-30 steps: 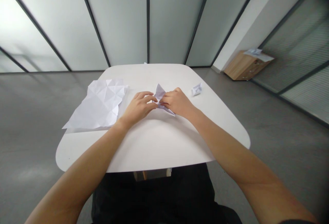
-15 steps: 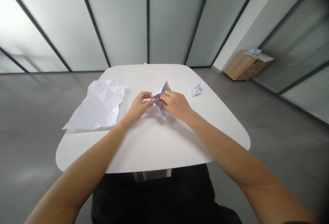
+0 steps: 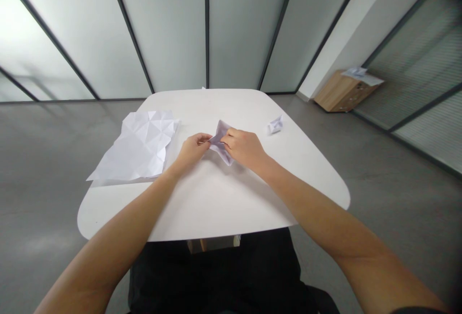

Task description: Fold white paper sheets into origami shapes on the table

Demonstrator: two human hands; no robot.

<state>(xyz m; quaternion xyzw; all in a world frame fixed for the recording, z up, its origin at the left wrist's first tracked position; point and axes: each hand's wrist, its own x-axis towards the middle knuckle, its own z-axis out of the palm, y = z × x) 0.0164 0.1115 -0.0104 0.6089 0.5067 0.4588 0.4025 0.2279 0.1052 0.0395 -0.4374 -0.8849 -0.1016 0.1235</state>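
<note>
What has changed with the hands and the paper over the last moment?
The folded paper has turned and drawn in: its long tip, which pointed lower right, now points down beside the right hand. The left hand has moved in, its fingers now pinching the paper's left corner. The creased sheet and small folded paper stayed put on the table.

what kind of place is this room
Probably a modern office or meeting room: frosted glass partition walls with dark metal frames, a rounded white table, and a low light-wood cabinet by the wall.
</note>
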